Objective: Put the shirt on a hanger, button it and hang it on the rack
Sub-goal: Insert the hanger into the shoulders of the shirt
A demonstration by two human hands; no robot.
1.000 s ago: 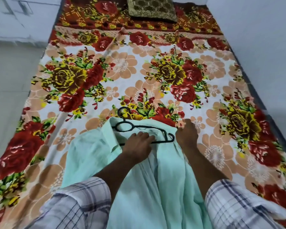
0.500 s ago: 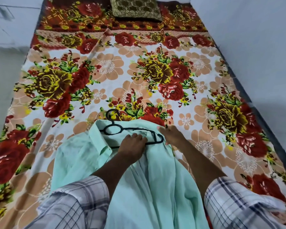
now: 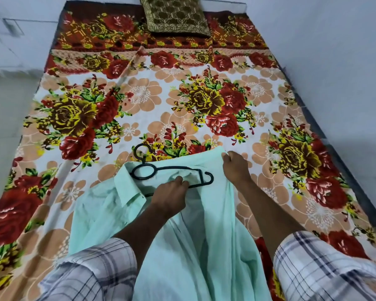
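Observation:
A mint-green shirt (image 3: 200, 235) lies spread on the bed in front of me, collar end away from me. On its upper part rests a black plastic hanger (image 3: 172, 170), hook pointing left beyond the shirt's edge. My left hand (image 3: 169, 196) presses on the lower bar of the hanger near its right end, fingers closed around it. My right hand (image 3: 234, 166) pinches the shirt's top right edge and lifts it a little above the hanger's right tip.
The bed carries a floral sheet (image 3: 139, 101) in red, yellow and peach. A brown patterned pillow (image 3: 174, 16) lies at the far end. A white wall (image 3: 334, 61) runs along the right side, and grey floor (image 3: 4, 109) lies to the left.
My right hand has gone from lying flat beside the hanger's right end to gripping the shirt's top edge and raising it. My left hand stays on the hanger.

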